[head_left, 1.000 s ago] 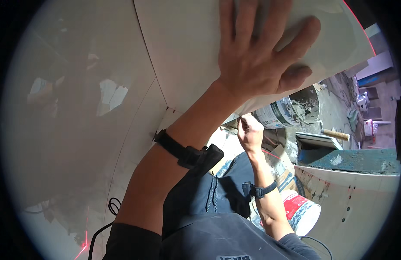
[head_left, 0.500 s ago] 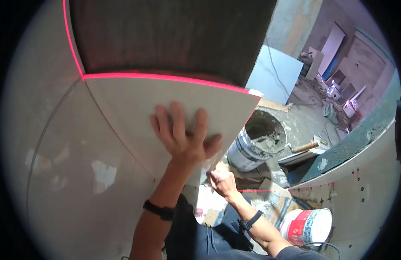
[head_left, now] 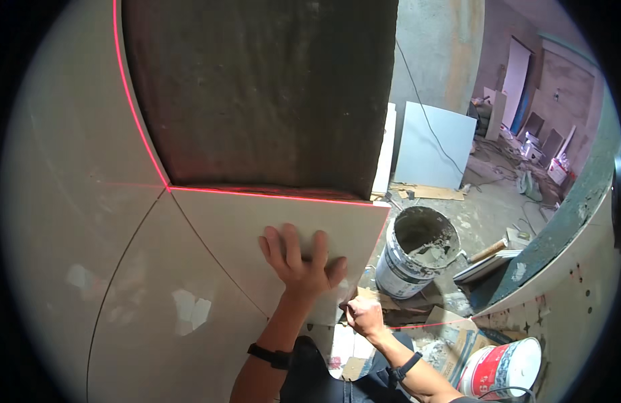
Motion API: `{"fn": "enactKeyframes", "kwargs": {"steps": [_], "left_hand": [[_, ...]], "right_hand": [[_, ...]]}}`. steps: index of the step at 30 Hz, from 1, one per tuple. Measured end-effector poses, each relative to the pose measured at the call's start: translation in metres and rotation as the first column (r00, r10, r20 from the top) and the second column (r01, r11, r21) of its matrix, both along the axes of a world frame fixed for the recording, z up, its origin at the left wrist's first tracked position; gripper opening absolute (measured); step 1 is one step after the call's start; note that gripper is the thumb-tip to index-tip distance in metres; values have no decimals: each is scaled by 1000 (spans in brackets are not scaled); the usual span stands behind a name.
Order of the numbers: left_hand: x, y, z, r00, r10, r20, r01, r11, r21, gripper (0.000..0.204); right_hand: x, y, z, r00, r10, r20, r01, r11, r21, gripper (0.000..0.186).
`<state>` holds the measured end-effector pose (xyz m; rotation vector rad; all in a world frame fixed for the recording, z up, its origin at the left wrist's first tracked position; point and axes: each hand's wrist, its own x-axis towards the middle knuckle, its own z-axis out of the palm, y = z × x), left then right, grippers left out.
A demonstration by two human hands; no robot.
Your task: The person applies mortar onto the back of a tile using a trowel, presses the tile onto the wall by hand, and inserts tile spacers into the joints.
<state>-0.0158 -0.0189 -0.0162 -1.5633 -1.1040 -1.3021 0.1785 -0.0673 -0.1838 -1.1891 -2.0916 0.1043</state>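
- Bare dark wall (head_left: 256,87) rises above the top edge of a pale wall tile (head_left: 209,218); a red laser line (head_left: 277,195) runs along that edge, then turns upward from the tile's upper left corner.
- From where I stand, the tile meets glossy tiling (head_left: 142,289) at its left edge, while its right edge is free, with a white bucket of grey mix (head_left: 401,272) standing just beyond.
- Left hand (head_left: 302,275): fingers spread wide over the tile's face, nearer the right edge than the left.
- Right hand (head_left: 364,316): fingers curled in beside the tile's lower right corner; I can't tell whether they pinch its edge or something small next to it.
- To do this well, I'd say, push with the whole palm and share the pressure across the face, so neither side sinks first.
- Down at the corner, small corrections should be enough.
- Best to judge by the top edge: the laser ought to lie evenly on it from corner to corner.
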Motion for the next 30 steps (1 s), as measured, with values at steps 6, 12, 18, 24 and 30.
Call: {"fn": "enactKeyframes", "kwargs": {"steps": [6, 12, 18, 24, 30], "left_hand": [[-3, 3, -10, 999, -41, 7, 41, 999, 27, 63], [-2, 4, -6, 999, -30, 24, 29, 997, 71, 57], [-5, 0, -8, 998, -24, 51, 21, 998, 52, 58], [-9, -3, -23, 993, -10, 114, 5, 999, 52, 64], [-17, 7, -33, 997, -12, 78, 11, 1000, 9, 67]], "right_hand": [[-1, -4, -21, 996, -94, -5, 94, 994, 52, 11], [-2, -1, -12, 998, -41, 38, 42, 999, -24, 9], [-5, -3, -16, 997, -66, -28, 65, 997, -41, 14], [-4, -11, -25, 996, -91, -13, 88, 986, -144, 16], [-2, -1, -17, 999, -19, 47, 18, 999, 40, 4]]}}
